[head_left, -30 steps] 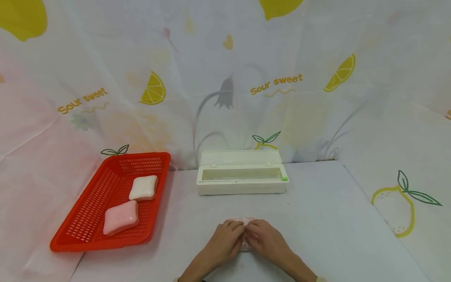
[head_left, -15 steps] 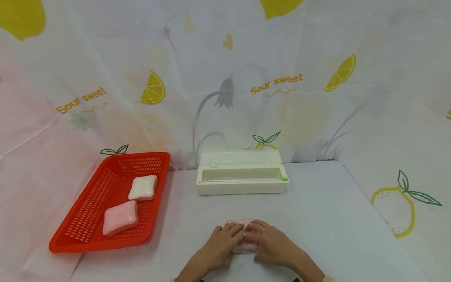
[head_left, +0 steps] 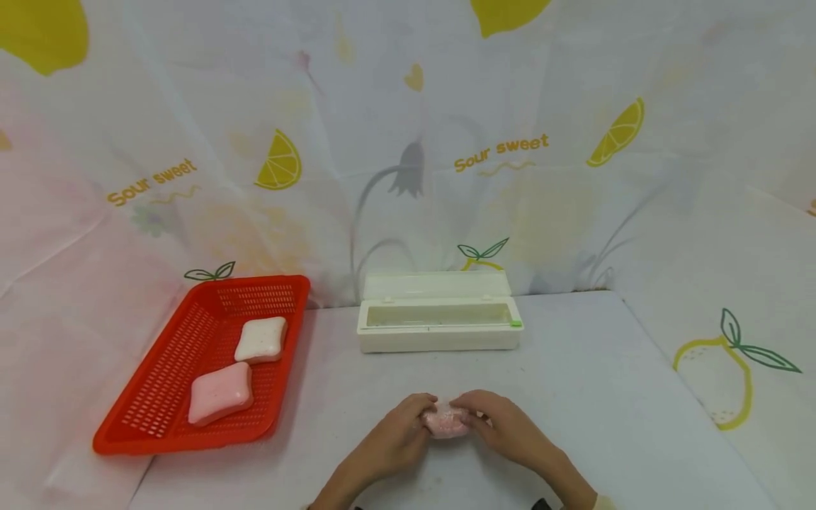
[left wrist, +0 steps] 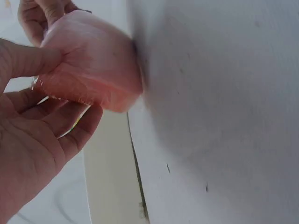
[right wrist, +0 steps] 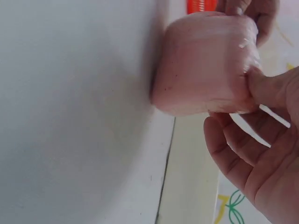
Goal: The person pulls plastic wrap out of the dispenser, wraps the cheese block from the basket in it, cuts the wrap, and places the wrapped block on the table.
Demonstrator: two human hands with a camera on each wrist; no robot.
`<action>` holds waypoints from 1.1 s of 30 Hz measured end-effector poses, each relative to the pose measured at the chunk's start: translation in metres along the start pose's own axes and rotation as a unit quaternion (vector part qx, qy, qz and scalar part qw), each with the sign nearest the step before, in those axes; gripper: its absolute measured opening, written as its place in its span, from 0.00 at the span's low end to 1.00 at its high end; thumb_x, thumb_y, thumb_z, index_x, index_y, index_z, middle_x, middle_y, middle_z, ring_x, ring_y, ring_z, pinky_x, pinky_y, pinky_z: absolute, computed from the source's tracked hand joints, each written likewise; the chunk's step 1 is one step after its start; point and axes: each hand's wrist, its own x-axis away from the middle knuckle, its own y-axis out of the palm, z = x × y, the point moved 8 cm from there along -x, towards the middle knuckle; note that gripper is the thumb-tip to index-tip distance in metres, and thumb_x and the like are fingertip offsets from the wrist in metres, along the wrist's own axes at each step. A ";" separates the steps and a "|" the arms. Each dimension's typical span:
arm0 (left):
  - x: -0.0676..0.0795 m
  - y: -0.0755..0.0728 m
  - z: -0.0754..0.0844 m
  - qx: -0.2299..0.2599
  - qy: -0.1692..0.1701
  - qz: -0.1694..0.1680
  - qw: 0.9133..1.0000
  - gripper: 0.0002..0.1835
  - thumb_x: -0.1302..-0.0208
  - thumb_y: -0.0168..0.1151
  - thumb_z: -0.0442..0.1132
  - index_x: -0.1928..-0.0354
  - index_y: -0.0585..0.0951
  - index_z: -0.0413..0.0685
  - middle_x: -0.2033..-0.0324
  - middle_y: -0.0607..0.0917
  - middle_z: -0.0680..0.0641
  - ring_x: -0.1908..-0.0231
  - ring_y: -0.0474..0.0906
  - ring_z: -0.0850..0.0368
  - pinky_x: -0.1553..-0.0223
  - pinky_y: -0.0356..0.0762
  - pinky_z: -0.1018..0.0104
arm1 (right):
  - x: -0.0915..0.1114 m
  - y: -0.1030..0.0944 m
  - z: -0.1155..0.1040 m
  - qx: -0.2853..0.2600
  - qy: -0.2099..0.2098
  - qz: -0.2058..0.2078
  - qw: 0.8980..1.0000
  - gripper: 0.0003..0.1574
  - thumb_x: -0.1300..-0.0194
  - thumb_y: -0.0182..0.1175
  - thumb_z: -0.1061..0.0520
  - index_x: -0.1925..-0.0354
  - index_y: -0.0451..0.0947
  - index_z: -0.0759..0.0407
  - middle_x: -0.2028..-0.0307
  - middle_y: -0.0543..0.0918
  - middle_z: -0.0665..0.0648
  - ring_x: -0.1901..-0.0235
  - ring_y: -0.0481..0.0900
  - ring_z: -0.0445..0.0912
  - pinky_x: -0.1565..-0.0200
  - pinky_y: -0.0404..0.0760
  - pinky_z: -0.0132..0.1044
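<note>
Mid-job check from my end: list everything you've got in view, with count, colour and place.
Tabletop: 1, white, foreground
Backdrop: 1, whitish with lemon prints, behind and beside the tabletop
Basket: 1, red, at the tabletop's left
White bar: 1, white, in the basket, farther from the person
Unwrapped pink bar: 1, pink, in the basket, nearer
Long box: 1, white, back of the tabletop
Lid: 1, whitish, raised at the long box's back
Tab: 1, green, long box's right end
Wrapped bar: 1, pink, in front of the long box
Left hand: 1, bare, gripping the wrapped bar's left side
Right hand: 1, bare, gripping its right side
</note>
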 end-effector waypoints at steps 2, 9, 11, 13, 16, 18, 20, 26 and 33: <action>0.000 -0.002 -0.003 0.060 -0.034 -0.003 0.998 0.13 0.29 0.57 0.34 0.45 0.74 0.42 0.52 0.79 0.49 0.52 0.78 0.59 0.52 0.78 0.64 | -0.002 -0.002 0.004 -0.047 0.035 0.004 0.998 0.14 0.29 0.59 0.58 0.48 0.81 0.59 0.53 0.85 0.49 0.60 0.80 0.38 0.63 0.81 0.35; 0.004 0.003 -0.026 0.183 -0.206 -0.007 0.961 0.13 0.28 0.58 0.44 0.51 0.78 0.42 0.61 0.83 0.52 0.60 0.81 0.60 0.61 0.80 0.66 | -0.004 0.008 0.021 -0.125 0.166 0.008 0.978 0.14 0.27 0.56 0.56 0.53 0.81 0.64 0.61 0.85 0.53 0.66 0.81 0.39 0.66 0.80 0.33; 0.006 0.006 -0.033 0.165 -0.238 -0.003 0.957 0.14 0.29 0.59 0.43 0.51 0.78 0.40 0.62 0.83 0.50 0.63 0.81 0.59 0.63 0.79 0.65 | -0.004 0.013 0.026 -0.110 0.192 0.013 0.975 0.13 0.27 0.55 0.56 0.53 0.81 0.64 0.62 0.85 0.52 0.68 0.81 0.39 0.67 0.80 0.33; 0.007 0.008 -0.037 0.134 -0.256 0.003 0.957 0.14 0.29 0.58 0.43 0.50 0.77 0.39 0.62 0.83 0.49 0.65 0.79 0.59 0.66 0.78 0.63 | -0.004 0.016 0.028 -0.070 0.203 0.021 0.976 0.14 0.26 0.55 0.54 0.51 0.80 0.62 0.63 0.85 0.51 0.68 0.80 0.39 0.68 0.79 0.33; 0.008 0.006 -0.036 0.052 -0.261 0.018 0.964 0.14 0.30 0.59 0.40 0.47 0.76 0.41 0.60 0.81 0.48 0.69 0.76 0.62 0.69 0.74 0.64 | -0.003 0.016 0.028 0.003 0.209 0.028 0.977 0.18 0.28 0.58 0.47 0.47 0.80 0.56 0.61 0.84 0.50 0.67 0.79 0.39 0.68 0.77 0.34; 0.008 0.002 -0.032 0.016 -0.253 0.027 0.967 0.15 0.34 0.62 0.38 0.47 0.77 0.44 0.58 0.79 0.48 0.71 0.74 0.64 0.71 0.72 0.65 | -0.002 0.015 0.026 0.049 0.204 0.022 0.978 0.22 0.33 0.63 0.43 0.46 0.80 0.52 0.58 0.83 0.49 0.66 0.78 0.39 0.68 0.76 0.34; 0.009 0.000 -0.029 -0.001 -0.248 0.022 0.968 0.16 0.38 0.67 0.37 0.48 0.79 0.48 0.57 0.77 0.49 0.72 0.72 0.66 0.71 0.70 0.66 | -0.001 0.015 0.022 0.070 0.198 0.003 0.978 0.25 0.39 0.67 0.40 0.47 0.81 0.49 0.56 0.81 0.48 0.66 0.76 0.38 0.69 0.74 0.33; 0.008 0.006 -0.023 0.013 -0.241 -0.019 0.970 0.18 0.45 0.73 0.38 0.52 0.82 0.50 0.57 0.76 0.51 0.71 0.73 0.65 0.71 0.72 0.70 | 0.003 0.022 0.015 0.033 0.193 -0.063 0.979 0.32 0.45 0.73 0.43 0.45 0.81 0.53 0.56 0.76 0.48 0.68 0.71 0.38 0.70 0.71 0.31; 0.006 0.011 -0.025 -0.017 -0.233 -0.011 0.972 0.15 0.44 0.72 0.36 0.54 0.81 0.50 0.57 0.77 0.49 0.68 0.71 0.61 0.67 0.71 0.65 | 0.003 0.029 0.016 0.042 0.189 -0.047 0.980 0.28 0.43 0.73 0.48 0.46 0.82 0.56 0.59 0.75 0.49 0.71 0.69 0.37 0.71 0.71 0.31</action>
